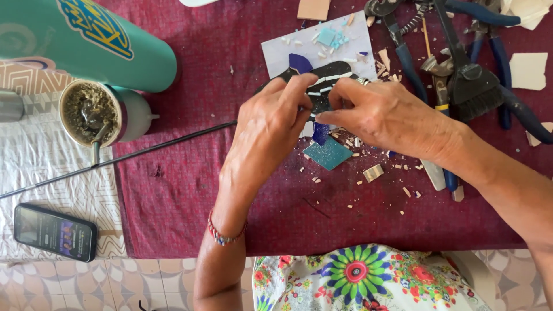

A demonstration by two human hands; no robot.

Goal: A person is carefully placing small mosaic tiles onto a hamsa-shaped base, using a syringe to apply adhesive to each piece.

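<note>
My left hand (271, 129) and my right hand (383, 112) meet over a dark red cloth (190, 190). Their fingertips pinch a black mosaic piece with white stripes (328, 78), which lies over a pale blue-white tile (276, 55). A dark blue shard (320, 132) pokes out just below the fingers; which hand holds it is unclear. A teal glittery square tile (328, 154) lies under the hands, with several small chips scattered around it. A beaded bracelet (222, 236) circles my left wrist.
Blue-handled nippers and pliers (403, 55) and a black brush (472, 86) lie at the top right. A teal flask (86, 40), a cup with a metal straw (92, 112), a thin black rod (144, 152) and a phone (55, 232) sit at the left.
</note>
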